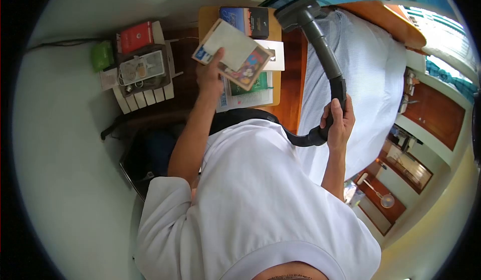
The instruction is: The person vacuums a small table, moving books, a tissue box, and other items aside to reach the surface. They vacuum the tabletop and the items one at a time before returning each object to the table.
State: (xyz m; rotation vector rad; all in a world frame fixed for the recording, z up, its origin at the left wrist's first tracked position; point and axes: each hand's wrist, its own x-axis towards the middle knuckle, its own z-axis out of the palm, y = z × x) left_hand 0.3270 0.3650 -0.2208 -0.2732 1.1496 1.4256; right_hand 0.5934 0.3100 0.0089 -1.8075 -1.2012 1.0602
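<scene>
My left hand (210, 74) is closed on the near left edge of a flat book (245, 73) with a colourful picture cover and a pale blank panel, thumb on top. I hold it tilted over a small wooden table (209, 17). In my right hand (339, 122) is the dark handle of a vacuum cleaner wand (325, 59), fingers wrapped round it. Its wide floor head (295, 13) is raised beyond the table's far right corner. A black hose (303, 139) curves from the handle back toward my waist.
On the table lie a dark book (245, 22), a white sheet (276, 54) and a green book (250, 85). A bed (371, 79) with a checked cover stands right. At left, a white drawer unit (145, 98) bears a clear tray (143, 69), a red book (136, 37) and cables.
</scene>
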